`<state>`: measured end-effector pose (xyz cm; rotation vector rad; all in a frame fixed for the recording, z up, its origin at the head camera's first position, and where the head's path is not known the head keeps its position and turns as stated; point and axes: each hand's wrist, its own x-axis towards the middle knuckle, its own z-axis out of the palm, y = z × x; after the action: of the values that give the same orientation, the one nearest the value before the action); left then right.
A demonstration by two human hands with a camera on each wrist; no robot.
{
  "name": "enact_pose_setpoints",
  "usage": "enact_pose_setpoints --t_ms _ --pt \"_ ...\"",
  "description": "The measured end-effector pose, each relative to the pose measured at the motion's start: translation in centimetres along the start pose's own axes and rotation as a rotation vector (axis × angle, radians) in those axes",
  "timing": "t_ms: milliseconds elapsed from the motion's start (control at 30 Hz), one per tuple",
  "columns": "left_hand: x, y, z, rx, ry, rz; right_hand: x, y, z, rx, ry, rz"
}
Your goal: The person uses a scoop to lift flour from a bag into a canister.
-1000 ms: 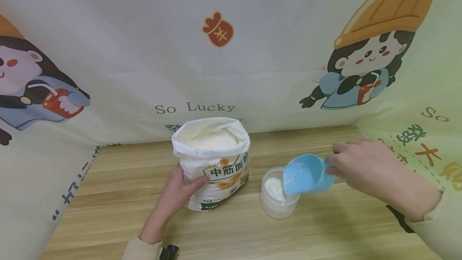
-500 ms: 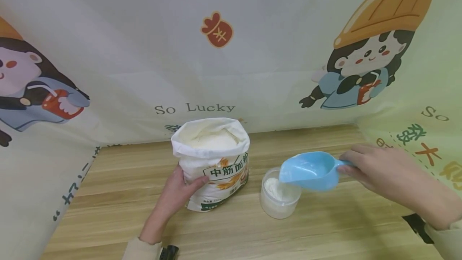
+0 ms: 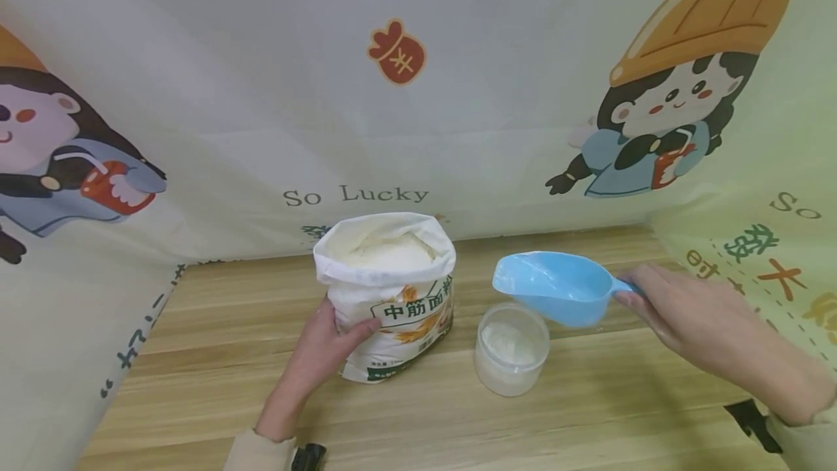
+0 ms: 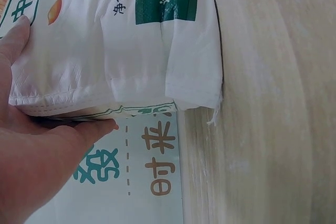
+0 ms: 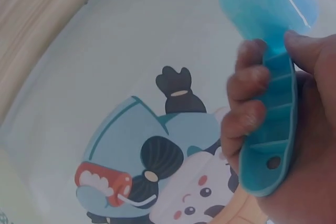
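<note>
My left hand (image 3: pixel 327 344) grips the left side of a white flour bag (image 3: pixel 392 318), thumb across its front. The bag stands upright on the table with its mouth rolled open and white flour (image 3: pixel 392 253) inside. In the left wrist view the bag's lower end (image 4: pixel 142 61) shows between thumb and fingers. My right hand (image 3: pixel 693 318) holds a light blue scoop (image 3: pixel 556 286) by its handle, fingers curled round it in the right wrist view (image 5: pixel 247 93). The scoop's bowl looks nearly emptied, with a white film. Below it stands a clear round tub (image 3: pixel 512 362) with white flour in it.
The wooden table (image 3: pixel 216 369) is backed by a printed cloth (image 3: pixel 261 93) that rises close behind the bag and along both sides. A black object (image 3: pixel 309 456) shows at the left sleeve.
My right hand has drawn the scoop up and away from the tub, tipping it back toward level. The tub's flour surface is more visible. My left hand and the bag have not moved.
</note>
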<state>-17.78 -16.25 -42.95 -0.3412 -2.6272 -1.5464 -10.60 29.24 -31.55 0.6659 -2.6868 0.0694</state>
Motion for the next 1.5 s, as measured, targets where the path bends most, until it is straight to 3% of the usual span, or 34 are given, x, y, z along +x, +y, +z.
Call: enact_pose_setpoints --t_ms 200,467,633,833,1233,1500 --pt "0.1 0.3 0.0 -0.011 -0.006 0.003 0.8 -0.7 0.0 0.049 0.035 -0.004" --pt "0.1 0.3 0.0 -0.02 -0.015 0.005 2.6 -1.9 0.3 0.048 0.155 -0.057" --pt "0.1 0.3 0.0 -0.027 -0.01 0.007 4.1 -3.1 -0.1 0.047 0.153 -0.034" --pt "0.0 0.3 -0.1 -0.012 -0.003 0.002 6.2 -4.7 -0.4 0.05 0.217 -0.066" --pt "-0.2 0.6 -0.3 -0.044 0.031 -0.006 9.8 -6.9 -1.7 0.049 0.134 -0.067" --pt "0.0 0.9 -0.3 -0.033 0.015 -0.005 11.7 -7.8 -2.2 0.008 0.153 -0.133"
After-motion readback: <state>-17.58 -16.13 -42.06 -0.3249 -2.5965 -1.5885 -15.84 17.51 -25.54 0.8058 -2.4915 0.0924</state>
